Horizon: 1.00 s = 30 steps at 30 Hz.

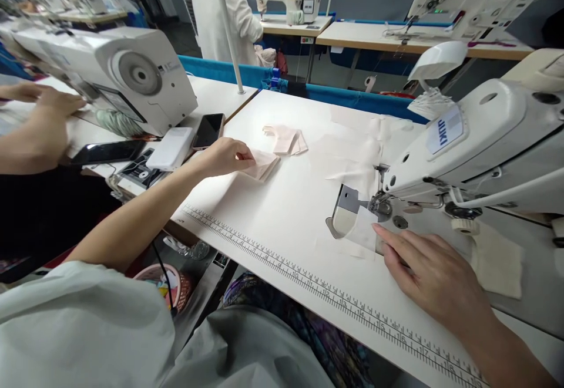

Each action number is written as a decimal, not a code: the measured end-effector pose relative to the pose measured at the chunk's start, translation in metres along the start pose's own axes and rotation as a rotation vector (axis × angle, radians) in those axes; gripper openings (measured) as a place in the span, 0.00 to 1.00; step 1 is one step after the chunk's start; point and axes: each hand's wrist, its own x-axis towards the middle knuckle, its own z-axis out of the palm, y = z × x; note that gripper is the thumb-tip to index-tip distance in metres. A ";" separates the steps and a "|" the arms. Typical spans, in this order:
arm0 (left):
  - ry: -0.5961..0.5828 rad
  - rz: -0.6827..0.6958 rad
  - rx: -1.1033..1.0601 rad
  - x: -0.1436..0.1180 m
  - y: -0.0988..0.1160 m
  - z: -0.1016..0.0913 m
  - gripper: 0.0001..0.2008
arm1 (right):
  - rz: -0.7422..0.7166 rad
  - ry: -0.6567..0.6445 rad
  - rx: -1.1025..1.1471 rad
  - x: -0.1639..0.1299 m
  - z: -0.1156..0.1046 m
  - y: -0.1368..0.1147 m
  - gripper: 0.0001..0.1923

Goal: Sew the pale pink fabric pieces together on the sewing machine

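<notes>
I see the white table (282, 212) first, then the sewing machine (480, 147) on its right side. My 2 hands are well apart. The left hand (224, 157) reaches far to the left and lies flat, fingers loose, on a small stack of pale fabric pieces (263, 166); its long axis runs away from me, toward a 2nd pile (285, 139) just beyond. The right hand (429, 273) presses flat, not clamped, on a white piece (363, 229) under the needle area (379, 203). The stack is nearer the left hand. The needle itself is hard to see, and a neighbour's hand (39, 103) is cut off at left
</notes>
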 end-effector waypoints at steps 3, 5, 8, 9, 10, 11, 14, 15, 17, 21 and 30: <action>-0.059 -0.093 -0.139 0.001 -0.002 -0.008 0.13 | -0.011 0.009 -0.009 0.000 -0.001 0.000 0.17; -0.090 -0.111 -0.279 -0.001 -0.001 -0.011 0.13 | -0.020 0.014 -0.009 0.001 -0.002 0.001 0.17; -0.136 -0.070 -0.478 -0.016 0.010 -0.004 0.15 | -0.021 0.020 -0.012 0.002 -0.003 0.000 0.17; -0.141 -0.041 -0.508 -0.024 0.017 0.003 0.15 | -0.020 0.018 -0.016 0.002 -0.003 0.000 0.17; -0.127 -0.008 -0.511 -0.034 0.025 0.012 0.15 | -0.021 0.013 -0.019 0.002 -0.004 0.000 0.17; -0.097 0.038 -0.490 -0.045 0.034 0.024 0.15 | -0.025 0.005 -0.020 0.002 -0.004 0.000 0.17; 0.031 0.307 -0.276 -0.084 0.061 0.063 0.13 | -0.033 -0.005 -0.015 0.002 -0.004 -0.001 0.17; 0.071 0.401 -0.166 -0.097 0.068 0.075 0.14 | -0.034 0.000 -0.010 0.003 -0.005 -0.001 0.18; 0.109 0.467 0.039 -0.120 0.077 0.094 0.20 | -0.037 0.006 0.002 0.004 -0.006 -0.003 0.18; 0.094 0.421 0.225 -0.146 0.085 0.108 0.29 | -0.071 -0.004 0.037 0.009 -0.010 -0.004 0.16; 0.177 0.311 0.099 -0.092 0.082 0.086 0.15 | -0.140 0.004 0.050 0.011 -0.012 -0.005 0.21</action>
